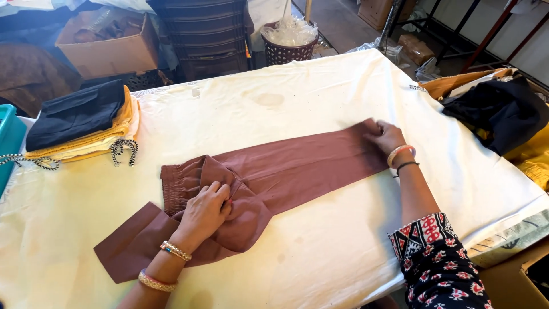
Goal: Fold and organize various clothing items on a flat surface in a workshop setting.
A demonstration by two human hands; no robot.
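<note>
Garment: brown trousers point(286, 166) lie lengthwise across the middle of the cloth-covered table point(320, 91); gathered waistband toward your left, one leg stretched right, the other angled down-left.
Left hand: your left hand point(206, 209) presses flat on the bunched seat fold, fingers together, gripping nothing.
Right hand: your right hand point(386, 137) lies on the far leg hem, fingers spread low, pinning the cloth rather than clutching it.
Technique: hold the hem taut against the seat so the leg lies smooth; sweep creases outward before any fold, I judge.
Texture: thin, matte, limp weave; elastic waist puckered.
Table cover: cream sheet, faintly stained.
Nearby: folded stack point(80, 123), black over yellow, at far left; dark garments point(497, 111) heaped at right.
</note>
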